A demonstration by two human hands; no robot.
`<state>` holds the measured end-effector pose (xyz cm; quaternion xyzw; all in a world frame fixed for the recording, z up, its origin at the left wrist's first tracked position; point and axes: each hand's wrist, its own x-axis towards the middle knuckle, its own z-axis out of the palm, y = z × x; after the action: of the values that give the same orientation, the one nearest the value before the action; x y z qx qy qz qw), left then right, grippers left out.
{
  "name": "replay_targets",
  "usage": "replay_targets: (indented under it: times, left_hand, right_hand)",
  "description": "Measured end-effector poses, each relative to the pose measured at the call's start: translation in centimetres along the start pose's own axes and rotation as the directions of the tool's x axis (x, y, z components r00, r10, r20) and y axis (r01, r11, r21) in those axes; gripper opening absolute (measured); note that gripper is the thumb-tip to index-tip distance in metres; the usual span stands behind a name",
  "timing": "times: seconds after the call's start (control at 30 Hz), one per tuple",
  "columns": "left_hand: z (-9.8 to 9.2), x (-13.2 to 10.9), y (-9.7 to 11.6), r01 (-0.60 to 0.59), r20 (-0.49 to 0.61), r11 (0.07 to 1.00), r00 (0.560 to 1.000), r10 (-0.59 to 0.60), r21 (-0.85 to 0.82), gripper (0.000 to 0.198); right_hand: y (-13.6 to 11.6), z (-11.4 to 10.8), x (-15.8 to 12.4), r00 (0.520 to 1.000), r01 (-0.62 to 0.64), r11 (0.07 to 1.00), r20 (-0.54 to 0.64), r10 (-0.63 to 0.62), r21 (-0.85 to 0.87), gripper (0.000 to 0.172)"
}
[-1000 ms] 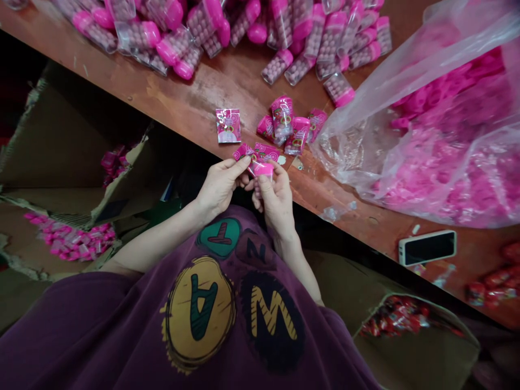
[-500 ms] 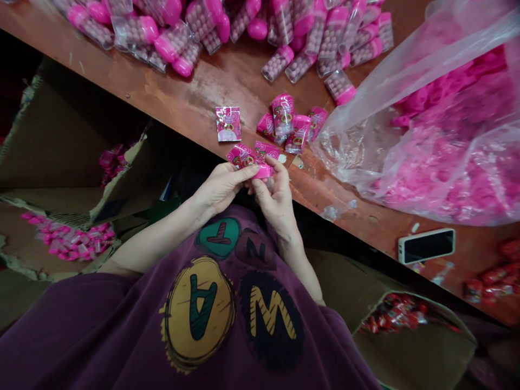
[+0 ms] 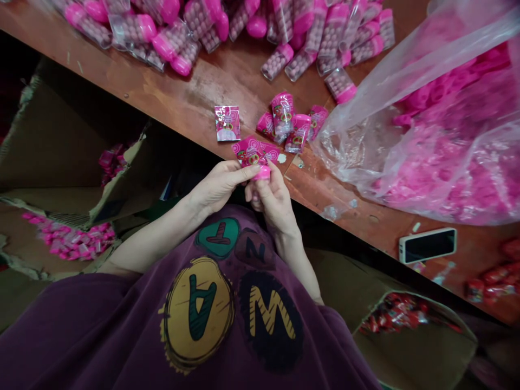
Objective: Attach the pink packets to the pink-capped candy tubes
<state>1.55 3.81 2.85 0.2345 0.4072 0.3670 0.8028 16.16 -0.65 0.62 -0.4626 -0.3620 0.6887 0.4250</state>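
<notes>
Between the fingertips of both hands is a pink-capped candy bottle [image 3: 262,173], its body mostly hidden by the fingers. My left hand [image 3: 219,187] pinches it from the left, thumb laid along the cap. From the other side, my right hand [image 3: 276,200] closes its thumb and curled fingers around it. Just beyond the fingertips, printed pink wrapper sleeves [image 3: 254,150] lie at the table edge; whether they touch the bottle I cannot tell. A flat printed wrapper [image 3: 227,123] lies farther left. Several wrapped candy bottles [image 3: 283,115] are bunched to the right of it.
Unwrapped pink-capped bottles [image 3: 203,21] heap along the far side of the wooden table [image 3: 170,97]. A clear bag of pink plastic parts [image 3: 447,157] and a phone [image 3: 428,245] are on the right. Below the edge stand cardboard boxes [image 3: 52,135] with pink and red packets.
The wrapper sleeves near my fingertips have shifted slightly and now overlap more. My fingers have moved a little around the pink cap, my right index finger drawing down.
</notes>
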Motion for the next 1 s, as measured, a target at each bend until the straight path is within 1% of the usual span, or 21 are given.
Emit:
replay_targets:
  times: [0.07, 0.13, 0.2, 0.27, 0.33, 0.4, 0.47, 0.53, 0.6, 0.67, 0.73, 0.8, 0.87, 0.93, 1.0]
  left_hand:
    - [0.0, 0.1, -0.4, 0.002, -0.017, 1.000, 1.000, -0.001, 0.003, 0.031]
    - [0.1, 0.2, -0.6, 0.003, -0.034, 1.000, 0.999, -0.004, -0.025, 0.028]
    - [0.1, 0.3, -0.6, 0.015, -0.037, 0.998, 0.999, -0.017, -0.058, 0.027]
    - [0.1, 0.3, -0.3, 0.015, -0.044, 0.997, 0.999, -0.018, -0.080, 0.025]
    - [0.0, 0.4, 0.0, -0.007, -0.058, 0.997, 0.998, 0.002, -0.083, 0.025]
    - [-0.1, 0.4, 0.2, -0.031, -0.070, 0.997, 0.997, 0.025, -0.077, 0.025]
    - [-0.1, 0.4, 0.3, -0.041, -0.082, 0.996, 0.996, 0.035, -0.074, 0.024]
    - [0.0, 0.3, 0.2, -0.034, -0.102, 0.997, 0.994, 0.027, -0.070, 0.024]
    - [0.1, 0.3, -0.1, -0.012, -0.114, 0.998, 0.993, 0.005, -0.065, 0.026]
    - [0.2, 0.3, -0.3, 0.003, -0.125, 0.998, 0.992, -0.012, -0.068, 0.027]
    - [0.1, 0.3, -0.5, 0.008, -0.145, 0.997, 0.989, -0.019, -0.078, 0.027]
    - [0.0, 0.4, -0.6, 0.009, -0.168, 0.996, 0.986, -0.024, -0.088, 0.026]
    - [-0.1, 0.4, -0.6, 0.019, -0.176, 0.995, 0.984, -0.036, -0.101, 0.026]
    - [-0.2, 0.3, -0.5, 0.025, -0.172, 0.993, 0.984, -0.045, -0.119, 0.024]
    - [-0.2, 0.3, -0.5, 0.022, -0.160, 0.990, 0.986, -0.044, -0.138, 0.023]
  right_hand:
    - [0.4, -0.2, 0.2, 0.994, 0.090, 0.981, -0.051, -0.100, -0.173, 0.069]
    - [0.8, -0.5, 0.3, 0.982, 0.152, 0.927, -0.056, -0.181, -0.342, 0.069]
    - [1.0, -0.8, 0.4, 0.975, 0.177, 0.884, -0.049, -0.218, -0.432, 0.071]
    - [1.1, -0.8, 0.2, 0.974, 0.181, 0.893, -0.053, -0.222, -0.411, 0.076]
    - [1.0, -0.6, -0.1, 0.978, 0.167, 0.936, -0.065, -0.196, -0.311, 0.078]
    - [0.7, -0.3, -0.5, 0.991, 0.109, 0.976, -0.062, -0.122, -0.187, 0.071]
    - [0.4, -0.1, -0.8, 0.999, 0.021, 0.998, -0.040, -0.023, -0.060, 0.062]
    - [0.3, 0.0, -0.8, 0.999, -0.053, 0.997, -0.011, 0.053, 0.052, 0.060]
    - [0.5, 0.2, -0.7, 0.997, -0.070, 0.993, -0.006, 0.071, 0.093, 0.062]
    - [1.0, 0.4, -0.5, 0.998, -0.013, 1.000, -0.056, 0.014, 0.023, 0.063]
    - [1.5, 0.6, -0.4, 0.989, 0.072, 0.990, -0.120, -0.087, -0.120, 0.064]
    - [1.9, 0.7, -0.4, 0.975, 0.118, 0.956, -0.149, -0.163, -0.270, 0.065]
    - [2.1, 0.8, -0.4, 0.967, 0.129, 0.914, -0.156, -0.202, -0.385, 0.065]
    - [2.0, 0.8, -0.4, 0.960, 0.145, 0.886, -0.153, -0.234, -0.440, 0.064]
    - [1.8, 0.8, -0.5, 0.963, 0.157, 0.904, -0.141, -0.230, -0.398, 0.062]
